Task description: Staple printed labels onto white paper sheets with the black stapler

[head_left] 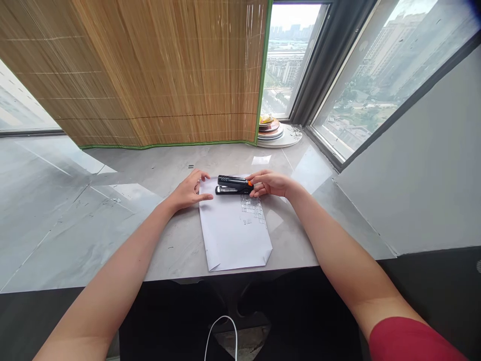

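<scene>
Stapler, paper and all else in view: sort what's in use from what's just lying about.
In use:
- stapler, held by the right hand
- paper, beneath it, left hand at its edge

Lying about:
- plates
- cable

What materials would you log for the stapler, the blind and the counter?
Stapler: probably hard plastic, glossy black with bright highlights; the silvery strip inside looks like metal.
Blind: bamboo or thin wood, judging by its fine brown strips with light showing through; the green edging may be fabric.
Counter: polished stone or glazed tile; it has faint veining, window reflections and straight joint lines.
</scene>
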{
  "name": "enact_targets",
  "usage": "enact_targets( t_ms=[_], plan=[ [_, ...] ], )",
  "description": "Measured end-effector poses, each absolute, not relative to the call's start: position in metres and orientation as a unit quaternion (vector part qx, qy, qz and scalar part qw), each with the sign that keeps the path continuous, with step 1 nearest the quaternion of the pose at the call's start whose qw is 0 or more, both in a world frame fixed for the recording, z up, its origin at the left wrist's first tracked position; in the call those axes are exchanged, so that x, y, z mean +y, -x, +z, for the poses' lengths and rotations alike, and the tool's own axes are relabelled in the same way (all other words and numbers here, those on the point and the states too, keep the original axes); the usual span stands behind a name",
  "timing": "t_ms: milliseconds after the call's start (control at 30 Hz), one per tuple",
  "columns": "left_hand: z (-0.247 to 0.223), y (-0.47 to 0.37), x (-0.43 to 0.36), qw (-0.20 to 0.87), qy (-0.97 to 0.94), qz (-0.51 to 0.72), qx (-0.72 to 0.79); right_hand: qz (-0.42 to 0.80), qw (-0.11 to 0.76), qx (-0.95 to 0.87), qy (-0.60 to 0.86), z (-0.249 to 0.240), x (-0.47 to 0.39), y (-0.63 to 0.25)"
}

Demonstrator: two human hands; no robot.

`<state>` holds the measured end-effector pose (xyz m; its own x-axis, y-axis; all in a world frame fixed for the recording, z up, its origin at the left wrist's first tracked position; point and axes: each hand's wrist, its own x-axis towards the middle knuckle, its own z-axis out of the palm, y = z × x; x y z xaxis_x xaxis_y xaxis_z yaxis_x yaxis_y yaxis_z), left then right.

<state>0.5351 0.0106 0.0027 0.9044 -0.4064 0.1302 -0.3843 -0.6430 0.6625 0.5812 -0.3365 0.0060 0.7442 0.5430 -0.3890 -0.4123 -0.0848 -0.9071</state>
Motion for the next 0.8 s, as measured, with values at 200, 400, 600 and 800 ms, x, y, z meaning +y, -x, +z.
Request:
enact_targets(
  t_ms=[200,400,600,800],
  plan=[
    [0.0,-0.538,0.013,0.359,-0.9,-0.012,-0.246,0.319,0.642,-0.081,0.693,0.005,-0.337,-0.582],
    [-0.001,-0.537,0.007,0.468,-0.858,0.036,-0.21,0.027,0.545,-0.229,0.806,0.005,-0.317,-0.572],
    [-0.001,-0.536,0.002,0.59,-0.793,0.017,-0.151,-0.045,0.409,-0.34,0.846,-0.004,-0.296,-0.563],
    [0.005,-0.537,0.001,0.692,-0.711,-0.106,-0.062,-0.244,0.412,-0.33,0.813,-0.001,-0.288,-0.552]
  ],
)
